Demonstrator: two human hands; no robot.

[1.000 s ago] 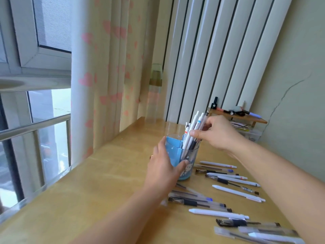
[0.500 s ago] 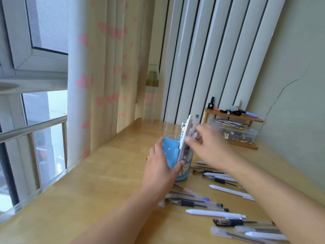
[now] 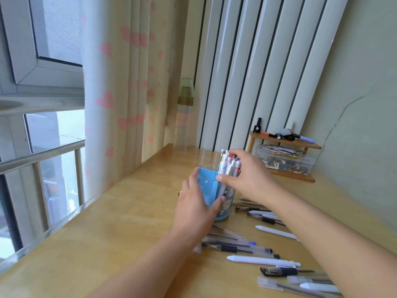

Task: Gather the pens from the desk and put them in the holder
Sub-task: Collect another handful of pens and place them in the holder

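Wooden table runs along a window with a heart-print curtain; white vertical slats stand at its far edge, and a small wooden shelf over a clear storage box occupies the far right corner

Change: one second ago the bundle of pens stood high above the holder, tilted toward the right edge. It now sits lower and more upright inside the right compartment. The right hand has moved down with it; thumb and fingers are curled round the bundle near the rim. The left hand remains wrapped round the holder's near side, thumb across the front

Meaning for the task: this batch appears seated or nearly so. Release is judged to be the next step, followed by another pickup

Condition of the task's things: the holder is blue with a clear front section carrying a cartoon print, standing upright near the table's middle. The bundled pens are mostly white, some with red parts. Many loose pens lie flat toward the near right corner, white, clear and black-gripped, roughly parallel. The task is judged well short of completion
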